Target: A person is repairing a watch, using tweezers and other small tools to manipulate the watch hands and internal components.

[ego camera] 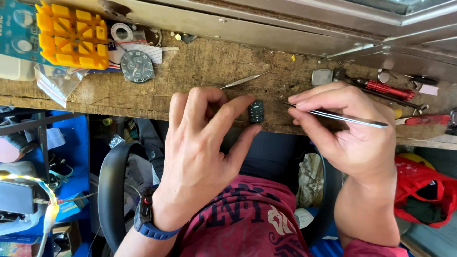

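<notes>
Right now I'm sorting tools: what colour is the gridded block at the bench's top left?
Bright yellow-orange gridded block, best seen in the head view.

I see bare bench (214,62) open ahead of both hands, crossed only by a thin pick (243,80). Leftward, a watch (137,66) and yellow holder (72,34) block the way; rightward, red screwdrivers (389,89) crowd the bench edge.
</notes>
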